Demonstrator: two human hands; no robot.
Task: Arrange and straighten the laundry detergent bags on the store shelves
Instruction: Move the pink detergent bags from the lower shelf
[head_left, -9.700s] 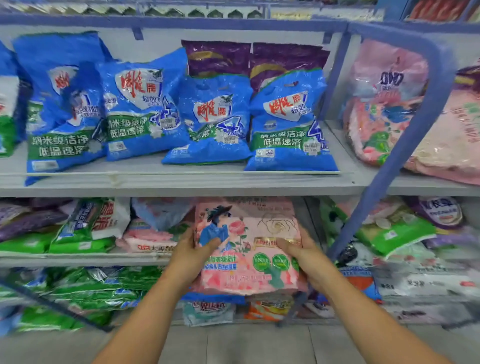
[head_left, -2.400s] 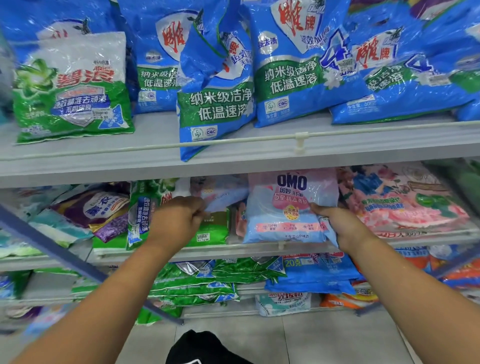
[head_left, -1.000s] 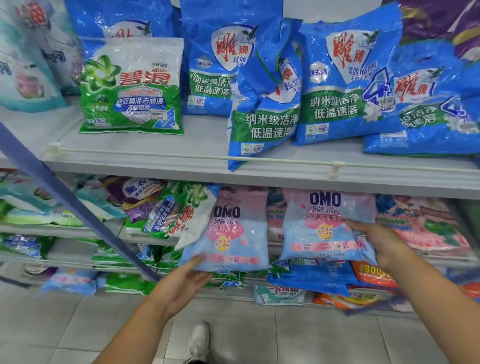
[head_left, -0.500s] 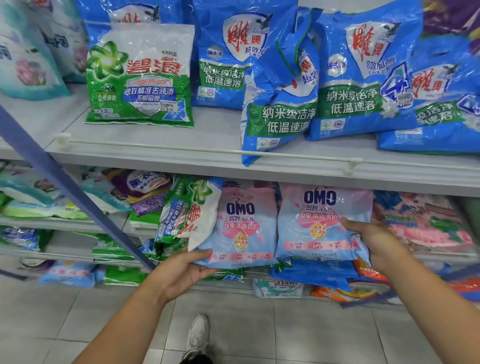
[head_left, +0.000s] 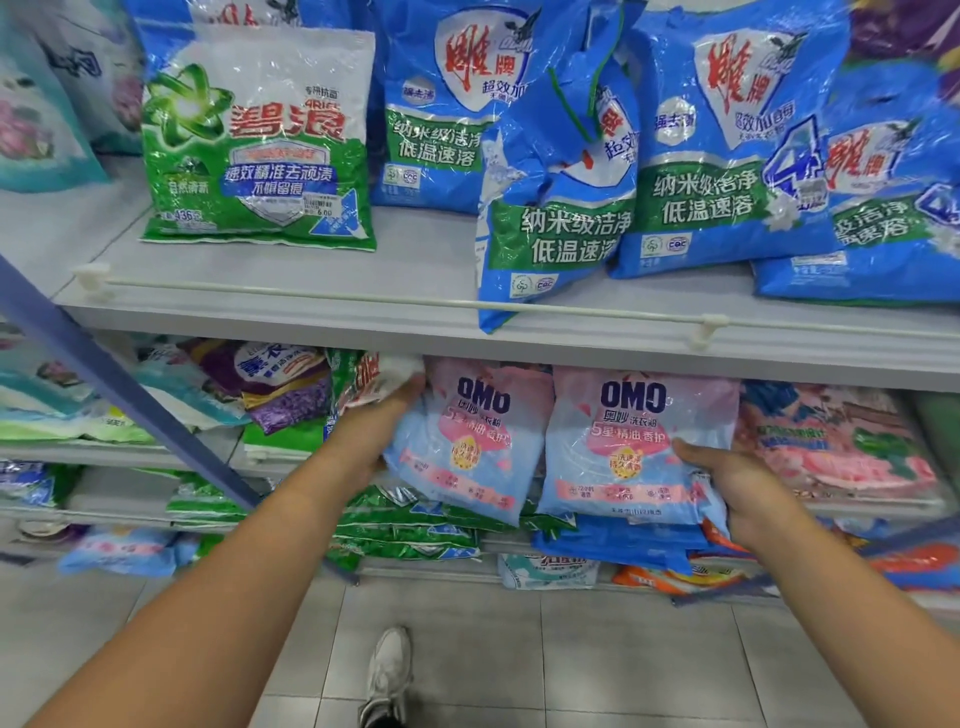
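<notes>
Two pale blue-and-pink OMO detergent bags stand side by side on the middle shelf. My left hand (head_left: 382, 423) grips the left edge of the left OMO bag (head_left: 470, 441), with fingers reaching up behind its top corner. The right OMO bag's (head_left: 636, 441) lower right corner is held by my right hand (head_left: 737, 488). Both bags lean forward over the shelf's front edge. On the upper shelf (head_left: 311, 280) stand a green-and-white bag (head_left: 260, 140) and several blue bags, one of which (head_left: 561, 192) slumps over the front rail.
A pink bag (head_left: 831, 441) lies right of the OMO bags; a green-white bag (head_left: 358, 379) and purple bags (head_left: 280, 384) lie left. A blue diagonal bar (head_left: 119, 389) crosses the left side. Lower shelves hold green, blue and orange bags. My shoe (head_left: 387, 670) is on the tiled floor.
My left hand rose from under the left OMO bag's bottom to its left edge, pushing the bag upright and closer to the right one. My right hand kept its hold.
</notes>
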